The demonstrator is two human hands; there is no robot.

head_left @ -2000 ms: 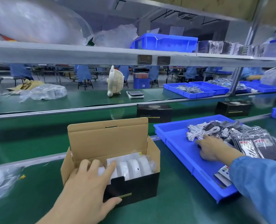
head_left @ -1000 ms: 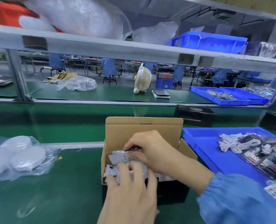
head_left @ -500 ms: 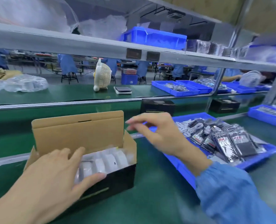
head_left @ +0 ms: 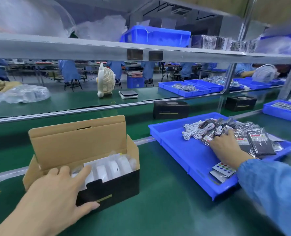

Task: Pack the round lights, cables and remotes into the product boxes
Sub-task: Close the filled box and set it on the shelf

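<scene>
An open black product box (head_left: pixel 110 191) with a raised brown lid stands on the green belt. Several white round lights (head_left: pixel 114 167) in clear bags stand on edge inside it. My left hand (head_left: pixel 56 195) grips the box's front left corner, fingers over the rim and thumb on the black front. At the right, a blue tray (head_left: pixel 175 147) carries white coiled cables (head_left: pixel 194 132) and bagged black remotes (head_left: pixel 260 143). My right hand (head_left: pixel 226 147) lies on that pile, fingertips among the bags; whether it holds anything is hidden. A remote with coloured buttons (head_left: pixel 224 168) lies near my wrist.
Two closed black boxes (head_left: pixel 171 109) (head_left: pixel 240 103) sit on the belt beyond the tray. More blue trays (head_left: pixel 282 110) stand at the right and back. A white fan (head_left: pixel 105 82), a scale (head_left: pixel 128 94) and plastic bags (head_left: pixel 25 94) occupy the far counter. A shelf runs overhead.
My right hand left the box, swung right and dropped onto the pile in the blue tray. My left hand stayed on the box's front corner.
</scene>
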